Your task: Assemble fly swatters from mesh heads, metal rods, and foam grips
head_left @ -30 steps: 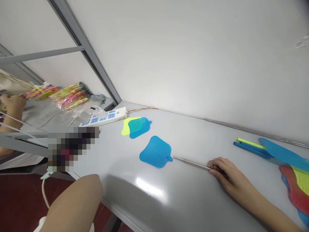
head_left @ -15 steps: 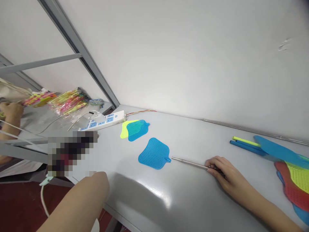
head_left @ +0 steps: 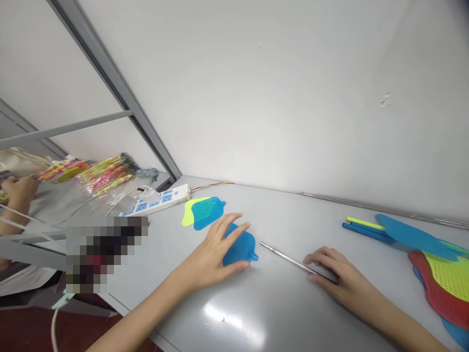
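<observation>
My left hand (head_left: 222, 247), fingers spread, is over a blue perforated fly swatter head (head_left: 240, 247) and covers its left part; whether it touches the head I cannot tell. In my right hand (head_left: 331, 271) is a thin metal rod (head_left: 287, 258), held between thumb and fingers. The rod's tip points left toward the socket of the blue head, with a small gap between them. Behind my left hand another blue swatter head (head_left: 205, 215) overlaps a yellow-green one (head_left: 187, 215).
At right lie blue and yellow-green tubes (head_left: 366, 232) and stacked swatter heads (head_left: 445, 276). Metal rods (head_left: 370, 208) line the wall. A white power strip (head_left: 172, 198) sits at the back left. Beyond the frame are wrapped colourful items (head_left: 108, 176) and another person's hand (head_left: 22, 190).
My left hand has come in from the lower left and spread over the blue swatter head. The metal rod in my right hand now tilts more, its right end lower.
</observation>
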A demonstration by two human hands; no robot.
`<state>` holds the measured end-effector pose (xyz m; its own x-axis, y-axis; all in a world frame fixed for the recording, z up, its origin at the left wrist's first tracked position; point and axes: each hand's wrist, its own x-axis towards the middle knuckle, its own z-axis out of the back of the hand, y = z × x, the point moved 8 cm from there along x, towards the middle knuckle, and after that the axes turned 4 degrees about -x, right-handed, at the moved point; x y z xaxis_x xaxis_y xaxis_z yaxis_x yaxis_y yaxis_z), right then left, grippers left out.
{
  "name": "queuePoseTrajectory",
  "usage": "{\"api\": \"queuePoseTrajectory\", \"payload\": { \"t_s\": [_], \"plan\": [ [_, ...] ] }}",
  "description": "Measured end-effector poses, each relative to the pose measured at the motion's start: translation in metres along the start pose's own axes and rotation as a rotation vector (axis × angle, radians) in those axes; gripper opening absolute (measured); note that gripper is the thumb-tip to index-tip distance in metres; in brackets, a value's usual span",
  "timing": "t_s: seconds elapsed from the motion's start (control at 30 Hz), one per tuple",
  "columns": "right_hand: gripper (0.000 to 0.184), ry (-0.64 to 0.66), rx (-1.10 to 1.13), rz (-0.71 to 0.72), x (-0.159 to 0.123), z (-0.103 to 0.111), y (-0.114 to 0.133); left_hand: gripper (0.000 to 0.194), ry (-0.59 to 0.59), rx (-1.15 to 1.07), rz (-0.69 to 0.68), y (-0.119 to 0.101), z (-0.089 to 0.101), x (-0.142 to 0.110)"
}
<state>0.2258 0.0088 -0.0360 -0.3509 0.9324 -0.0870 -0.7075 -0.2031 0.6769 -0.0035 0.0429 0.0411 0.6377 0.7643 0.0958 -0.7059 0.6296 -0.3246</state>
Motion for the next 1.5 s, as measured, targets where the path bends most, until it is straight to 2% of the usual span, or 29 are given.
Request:
{"api": "queuePoseTrajectory", "payload": {
  "t_s": [0.07, 0.13, 0.23, 0.37, 0.47, 0.57, 0.67, 0.73, 0.87, 1.03, 1.27, 1.4, 1.5],
  "plan": [
    [0.020, -0.029, 0.017, -0.023, 0.002, 0.001, -0.002, 0.074, 0.102, -0.015, 0.010, 0.007, -0.016, 0.000],
    [0.024, -0.063, 0.055, -0.051, 0.004, 0.003, -0.004, 0.075, 0.179, -0.027, 0.031, 0.015, -0.031, 0.000],
    [0.028, -0.085, 0.156, -0.111, 0.005, 0.008, -0.010, 0.072, 0.181, -0.046, 0.056, 0.020, -0.037, 0.005],
    [0.033, -0.091, 0.340, -0.226, -0.003, 0.013, -0.021, 0.088, 0.159, -0.063, 0.082, 0.016, -0.036, 0.015],
    [0.041, -0.101, 0.515, -0.299, -0.013, 0.009, -0.029, 0.097, 0.131, -0.074, 0.125, 0.015, -0.038, 0.019],
    [0.049, -0.171, 0.660, -0.384, -0.023, 0.003, -0.038, 0.086, 0.080, -0.137, 0.137, 0.014, -0.037, 0.018],
    [0.045, -0.279, 0.719, -0.399, -0.029, 0.004, -0.039, 0.063, 0.047, -0.172, 0.114, 0.012, -0.036, 0.013],
    [0.039, -0.278, 0.759, -0.381, -0.030, 0.004, -0.035, 0.053, 0.049, -0.183, 0.106, 0.010, -0.037, 0.010],
    [0.031, -0.284, 0.861, -0.340, -0.033, 0.009, -0.025, 0.050, 0.063, -0.234, 0.115, 0.008, -0.041, 0.008],
    [0.029, -0.281, 0.978, -0.303, -0.038, 0.008, -0.018, 0.045, 0.033, -0.187, 0.112, 0.006, -0.035, 0.009],
    [0.032, -0.290, 1.015, -0.273, -0.040, 0.011, -0.016, 0.040, -0.100, -0.060, 0.069, 0.005, -0.021, 0.012],
    [0.031, -0.240, 0.982, -0.286, -0.042, 0.004, -0.011, 0.032, -0.160, -0.040, 0.102, 0.017, -0.012, 0.011],
    [0.034, -0.184, 0.999, -0.270, -0.040, -0.006, -0.010, 0.026, -0.116, -0.091, 0.039, 0.020, -0.008, 0.010]
  ]
}}
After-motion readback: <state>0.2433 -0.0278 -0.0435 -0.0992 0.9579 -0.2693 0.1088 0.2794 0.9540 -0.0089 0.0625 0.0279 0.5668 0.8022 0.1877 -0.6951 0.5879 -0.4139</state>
